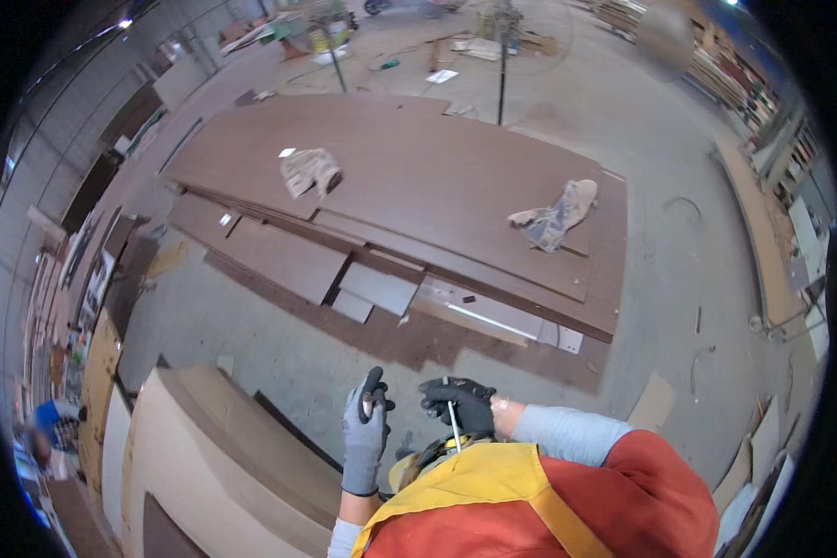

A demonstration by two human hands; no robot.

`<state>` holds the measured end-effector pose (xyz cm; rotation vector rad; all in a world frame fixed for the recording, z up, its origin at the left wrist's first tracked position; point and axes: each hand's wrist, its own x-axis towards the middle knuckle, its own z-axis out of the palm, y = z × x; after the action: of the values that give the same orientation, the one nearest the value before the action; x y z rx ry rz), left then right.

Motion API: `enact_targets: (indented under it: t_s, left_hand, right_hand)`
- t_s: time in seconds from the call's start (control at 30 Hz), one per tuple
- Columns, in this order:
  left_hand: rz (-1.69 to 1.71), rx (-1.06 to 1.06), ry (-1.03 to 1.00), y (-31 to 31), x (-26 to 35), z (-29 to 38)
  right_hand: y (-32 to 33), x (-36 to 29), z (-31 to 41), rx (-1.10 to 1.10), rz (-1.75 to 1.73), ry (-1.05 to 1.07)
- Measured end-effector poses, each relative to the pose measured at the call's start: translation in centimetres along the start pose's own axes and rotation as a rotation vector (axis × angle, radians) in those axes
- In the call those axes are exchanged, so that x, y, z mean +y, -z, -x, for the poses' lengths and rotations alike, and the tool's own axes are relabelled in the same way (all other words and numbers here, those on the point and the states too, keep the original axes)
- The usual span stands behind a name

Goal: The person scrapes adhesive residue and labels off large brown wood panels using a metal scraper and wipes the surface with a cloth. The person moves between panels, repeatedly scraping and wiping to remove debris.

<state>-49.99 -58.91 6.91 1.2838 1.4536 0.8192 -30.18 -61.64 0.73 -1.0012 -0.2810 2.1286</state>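
My right hand (464,406), in a black work glove, is closed around a thin metal rod (453,422). The rod slants down toward dark and yellow gear (460,442) at my waist, where my yellow apron (460,478) hides part of it. To the left my left hand (366,436) is raised in a grey glove with dark fingertips. Its fingers are partly curled, and whether something small sits in them is unclear. Beyond both hands lies a low stack of large brown panels (418,167), with smaller brown panels (286,258) along its near side.
Two crumpled cloths (312,172) (558,216) lie on the stack. Grey plates (379,286) and a metal strip (492,314) stick out at its near edge. A large beige board (202,446) stands close on my left. At far left is another person (49,425).
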Motion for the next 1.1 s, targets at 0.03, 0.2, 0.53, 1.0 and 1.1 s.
enact_targets:
  t_s: [0.03,0.2,0.53,1.0,1.1]
  left_hand:
    - [-0.023,-0.066,0.014,-1.7,0.6,-1.6]
    - [-0.037,-0.259,-0.092,-6.5,1.5,-9.3]
    - [0.015,-0.463,-0.097,-13.4,5.1,-27.6]
    - [-0.160,-0.760,-0.329,-26.9,8.1,-37.5]
    - [-0.233,-0.738,-0.696,-31.9,10.4,-36.8]
  right_hand:
    - [2.0,-1.7,-0.3,0.034,-0.013,0.034]
    - [12.5,-11.6,-0.3,0.398,0.058,0.491]
    - [30.7,-35.6,-0.6,1.593,0.767,0.288]
    - [27.7,-40.1,-8.1,1.043,1.286,0.424]
    - [30.6,-38.9,-3.3,1.075,0.276,0.171]
